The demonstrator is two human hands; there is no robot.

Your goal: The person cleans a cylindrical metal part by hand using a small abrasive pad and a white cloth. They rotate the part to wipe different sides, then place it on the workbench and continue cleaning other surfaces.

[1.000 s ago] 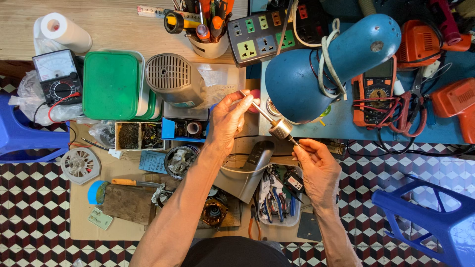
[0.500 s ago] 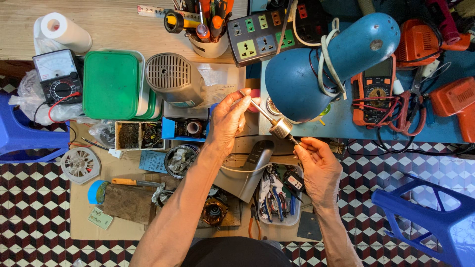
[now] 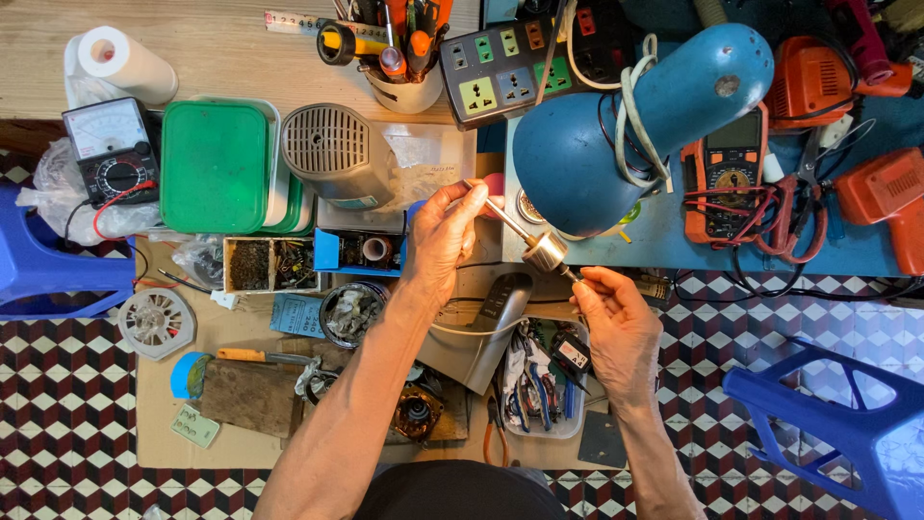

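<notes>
lamp [image 3: 635, 125] right of heater [image 3: 337, 154] (behind hands)

Checkered tile floor [image 3: 67, 424] — blue plastic stools [image 3: 847, 424], wooden bench [image 3: 221, 48]

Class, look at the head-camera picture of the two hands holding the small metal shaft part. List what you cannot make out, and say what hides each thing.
- Shaft part: both ends covered by the left hand and right hand; surface detail too small.
- Blue lamp: its opening faces down, so the bulb is hidden.
- Orange drill: cut off by the right edge.
- Clear tray of tools: jumbled, too small to identify singly.
</notes>
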